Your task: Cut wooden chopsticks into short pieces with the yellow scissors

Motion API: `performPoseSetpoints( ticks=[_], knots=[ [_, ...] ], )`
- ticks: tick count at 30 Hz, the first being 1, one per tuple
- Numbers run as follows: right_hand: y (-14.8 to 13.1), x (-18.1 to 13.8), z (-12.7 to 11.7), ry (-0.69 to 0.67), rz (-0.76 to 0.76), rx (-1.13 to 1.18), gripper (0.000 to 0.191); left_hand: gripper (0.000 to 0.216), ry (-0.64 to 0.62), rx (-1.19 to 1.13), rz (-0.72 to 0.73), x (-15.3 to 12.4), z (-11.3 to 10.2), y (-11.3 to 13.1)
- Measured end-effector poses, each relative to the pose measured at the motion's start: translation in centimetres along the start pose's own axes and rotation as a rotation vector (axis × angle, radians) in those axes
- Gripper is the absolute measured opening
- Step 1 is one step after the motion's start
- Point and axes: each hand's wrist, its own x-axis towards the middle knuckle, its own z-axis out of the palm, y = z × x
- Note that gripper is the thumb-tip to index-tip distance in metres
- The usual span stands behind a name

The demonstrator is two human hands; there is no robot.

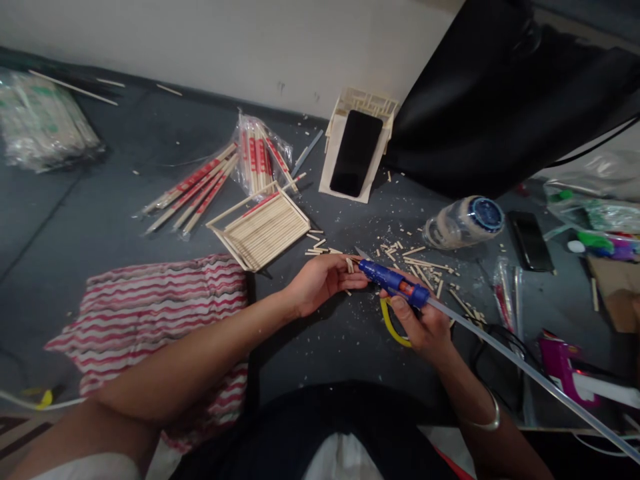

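In the middle of the head view, my right hand (420,327) is wrapped round a blue hot glue gun (387,277). A long clear glue stick (520,360) runs out of its back end towards the lower right. The gun's nozzle end points left, at my left hand (320,283), which pinches a small piece of wooden stick (349,265) in its fingertips. Whether nozzle and wood touch I cannot tell. Under my right hand, scissors with a yellow handle (393,327) lie partly hidden. Beyond my left hand rests a tray-like frame of wooden sticks (270,230).
Short cut wooden sticks (425,263) litter the dark table. Further back are wrapped chopsticks (200,187), a phone (356,153) leaning on a stick-built stand, and a jar (463,223) on its side. A striped cloth (165,320) lies left; another phone (531,240) lies right.
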Motion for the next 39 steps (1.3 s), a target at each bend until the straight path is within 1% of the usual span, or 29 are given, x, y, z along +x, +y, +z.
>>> performPoseSetpoints(
  ticks=[5,16,23,27,34,39],
  knots=[
    [-0.13,0.09,-0.13,-0.017,-0.018,0.023,0.047,0.029,-0.001,0.006,0.003,0.00,-0.11,0.00],
    [0.45,-0.28,-0.01,-0.018,0.008,0.041,0.046,0.031,0.021,0.007,0.002,-0.03,-0.05,0.03],
    [0.14,-0.13,-0.02,-0.004,0.004,-0.007,0.048,0.030,0.003,0.011,0.003,0.07,-0.23,-0.04],
    [0.15,-0.08,-0.07,-0.013,-0.012,-0.008,0.047,0.030,0.018,0.013,0.007,-0.01,-0.11,-0.04],
    [0.44,-0.16,0.01,0.014,-0.042,-0.041,0.042,0.033,0.053,0.018,-0.009,-0.21,0.38,0.15],
    [0.46,-0.17,0.05,0.009,-0.042,-0.020,0.042,0.032,0.027,0.011,-0.009,-0.15,0.27,0.14]
  ],
)
